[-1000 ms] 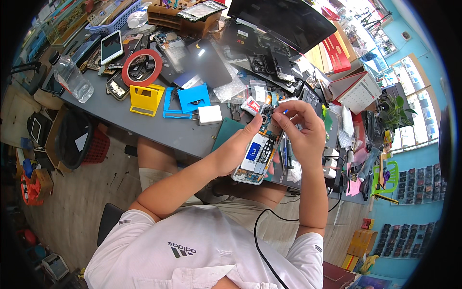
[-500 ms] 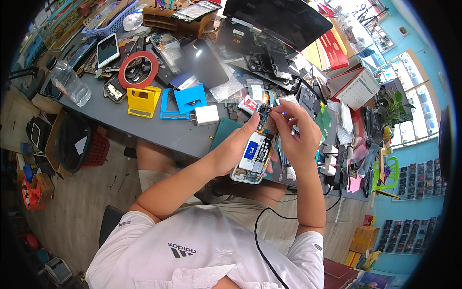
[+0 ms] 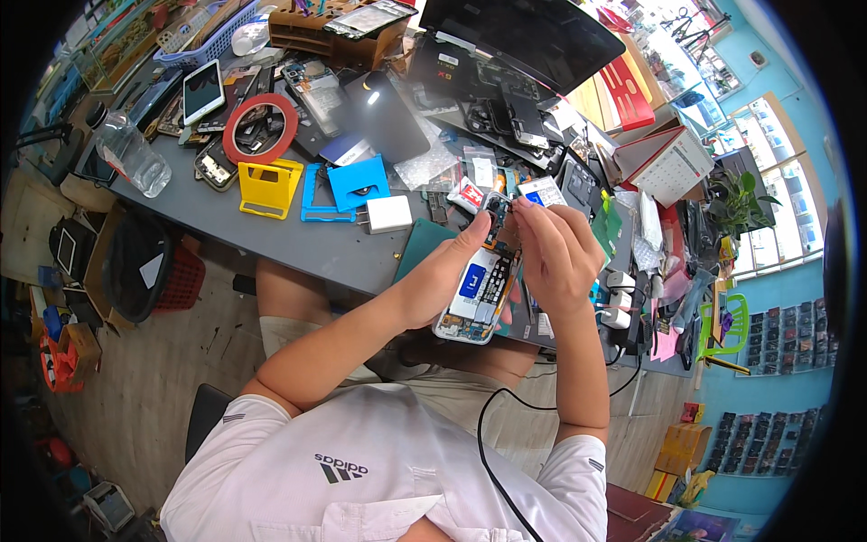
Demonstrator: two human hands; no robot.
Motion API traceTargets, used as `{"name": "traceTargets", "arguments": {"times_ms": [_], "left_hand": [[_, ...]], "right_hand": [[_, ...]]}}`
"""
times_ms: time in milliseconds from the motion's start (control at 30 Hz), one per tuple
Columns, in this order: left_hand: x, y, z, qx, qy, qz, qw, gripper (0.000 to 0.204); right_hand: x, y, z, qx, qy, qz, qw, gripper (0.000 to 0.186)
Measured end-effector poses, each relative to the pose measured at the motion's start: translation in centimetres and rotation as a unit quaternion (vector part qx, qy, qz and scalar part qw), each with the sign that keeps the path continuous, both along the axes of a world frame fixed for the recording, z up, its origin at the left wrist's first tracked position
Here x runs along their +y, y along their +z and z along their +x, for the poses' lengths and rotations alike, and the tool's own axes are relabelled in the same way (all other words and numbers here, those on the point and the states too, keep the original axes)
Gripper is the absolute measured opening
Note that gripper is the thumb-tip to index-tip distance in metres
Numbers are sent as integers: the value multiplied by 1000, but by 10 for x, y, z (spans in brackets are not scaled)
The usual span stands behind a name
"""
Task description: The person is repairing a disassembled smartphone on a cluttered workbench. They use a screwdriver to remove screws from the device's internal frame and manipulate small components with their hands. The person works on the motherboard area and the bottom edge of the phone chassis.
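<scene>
An opened smartphone [image 3: 473,287] lies tilted in my left hand [image 3: 441,282], its back cover off and its white battery and circuit boards bare. The left thumb reaches along the phone's edge toward the camera end, and the other fingers are hidden beneath it. My right hand [image 3: 562,255] is closed in a pinch at the phone's upper right edge. A small dark bit shows at those fingertips, too small to name. Below the phone is part of a green mat [image 3: 418,250] on the desk.
Near the left hand are a white charger [image 3: 388,215], a blue phone stand [image 3: 358,185] and a yellow one [image 3: 269,190]. Red tape [image 3: 285,118] lies behind them. White plugs [image 3: 618,300] sit beside my right forearm. A water bottle [image 3: 132,155] stands at the desk's left edge.
My right fingers have drawn together into a tighter pinch and shifted slightly at the phone's top right. The left hand and the phone have hardly moved.
</scene>
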State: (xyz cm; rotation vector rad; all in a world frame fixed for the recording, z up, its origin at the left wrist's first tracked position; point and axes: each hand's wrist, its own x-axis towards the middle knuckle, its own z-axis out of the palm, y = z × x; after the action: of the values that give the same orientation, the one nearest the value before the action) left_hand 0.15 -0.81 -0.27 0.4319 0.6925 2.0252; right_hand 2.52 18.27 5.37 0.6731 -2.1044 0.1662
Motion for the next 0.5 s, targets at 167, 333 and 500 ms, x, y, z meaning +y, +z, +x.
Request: {"name": "traceTargets", "arguments": {"times_ms": [167,333,500], "left_hand": [[-1,0,0,1,2,-4,1000,80],[0,-3,1,1,2,-2,1000,81],[0,-3,1,13,8,-10,1000,84]], "right_hand": [[-3,1,-2,-14,5,-33,999,41],[-5,7,0,-51,-5,-101,994,36],[-4,7,10,-88,-12,-95,992,28]]}}
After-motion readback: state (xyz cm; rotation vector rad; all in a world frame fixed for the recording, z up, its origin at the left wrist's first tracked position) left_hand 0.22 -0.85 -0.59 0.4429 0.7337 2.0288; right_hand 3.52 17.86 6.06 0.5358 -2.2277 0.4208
